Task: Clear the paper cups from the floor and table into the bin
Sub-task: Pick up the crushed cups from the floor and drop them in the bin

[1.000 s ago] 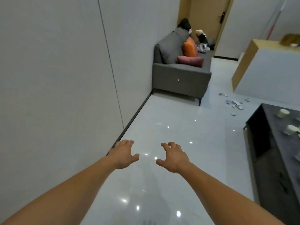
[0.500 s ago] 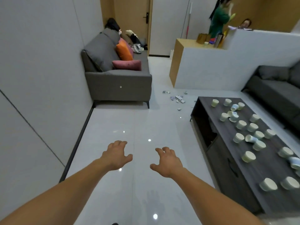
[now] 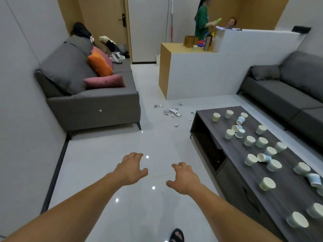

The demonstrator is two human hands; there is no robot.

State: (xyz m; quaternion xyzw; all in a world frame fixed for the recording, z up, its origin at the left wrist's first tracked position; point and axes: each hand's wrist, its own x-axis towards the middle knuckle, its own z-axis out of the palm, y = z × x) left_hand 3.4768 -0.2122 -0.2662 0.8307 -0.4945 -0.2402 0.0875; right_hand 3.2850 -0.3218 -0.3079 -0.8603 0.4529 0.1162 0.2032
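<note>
Several paper cups, pale green and pale blue, are scattered over a long dark wooden coffee table [image 3: 288, 194] on the right; one cup [image 3: 267, 183] stands near its front side, another [image 3: 216, 117] at the far end, and some lie tipped. My left hand [image 3: 131, 169] and my right hand [image 3: 185, 178] are stretched out over the shiny white floor, left of the table, fingers loosely spread and holding nothing. Crushed bits of paper [image 3: 172, 111] lie on the floor beyond the table. No bin is in view.
A grey sofa [image 3: 90, 95] with orange and pink cushions stands against the left wall. A second grey sofa [image 3: 288, 95] lines the right wall. A white and wood counter [image 3: 201, 72] stands behind, with two persons beyond it. My sandalled foot [image 3: 176, 235] shows at the bottom.
My view has swung right from the left wall toward the room, bringing the coffee table and its cups into sight. Both hands stay spread and hold nothing.
</note>
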